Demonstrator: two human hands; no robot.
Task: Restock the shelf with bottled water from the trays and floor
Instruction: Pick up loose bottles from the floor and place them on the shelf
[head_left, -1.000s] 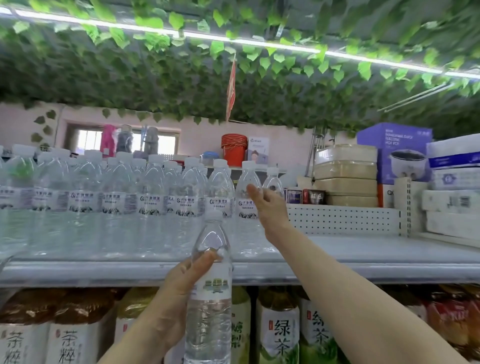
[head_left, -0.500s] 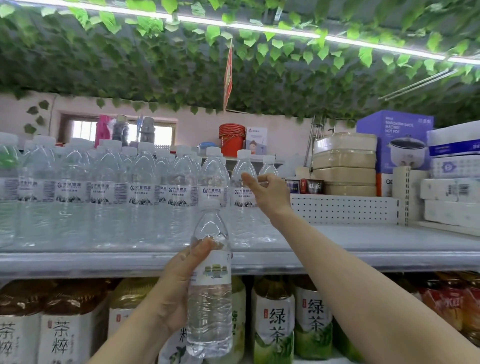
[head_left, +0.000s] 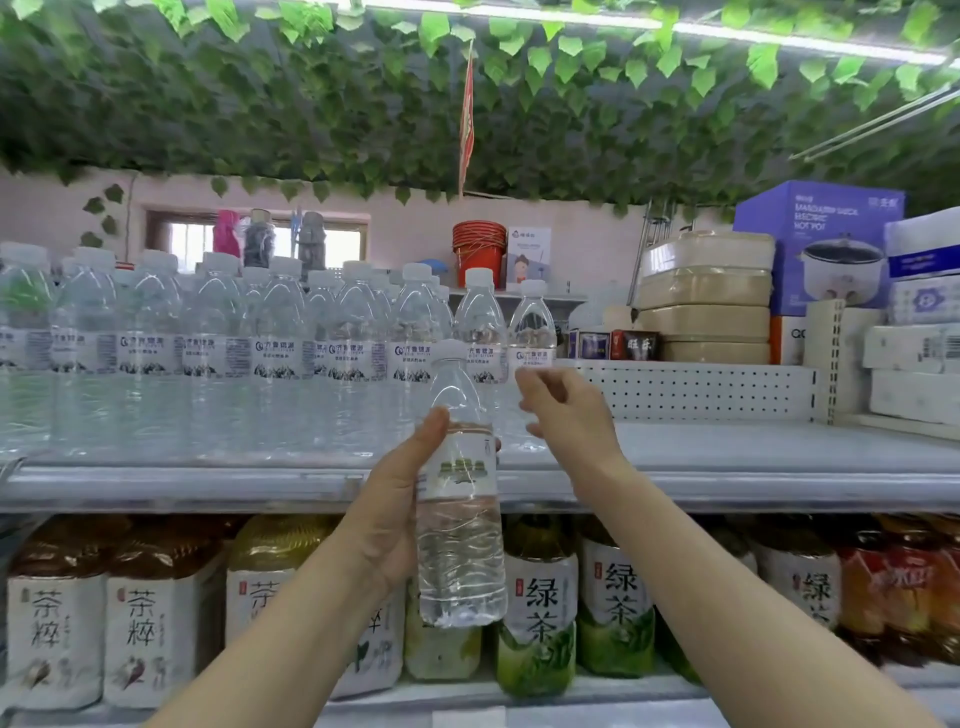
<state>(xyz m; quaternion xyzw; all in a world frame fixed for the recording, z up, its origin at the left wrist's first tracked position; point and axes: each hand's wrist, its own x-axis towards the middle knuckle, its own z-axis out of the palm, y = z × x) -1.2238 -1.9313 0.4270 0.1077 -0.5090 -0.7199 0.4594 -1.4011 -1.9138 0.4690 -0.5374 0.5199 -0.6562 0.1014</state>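
Head view | left grip (head_left: 400, 499) clamped round upright water bottle (head_left: 460, 571) (label toward camera) | right grip (head_left: 571, 415) — loosely apart, empty

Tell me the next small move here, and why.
Probably lift the held bottle, gripped by the left hand, onto the shelf just right of the last bottle in the row. It hangs in front of the shelf edge, bare shelf lies there, and the right hand holds nothing.
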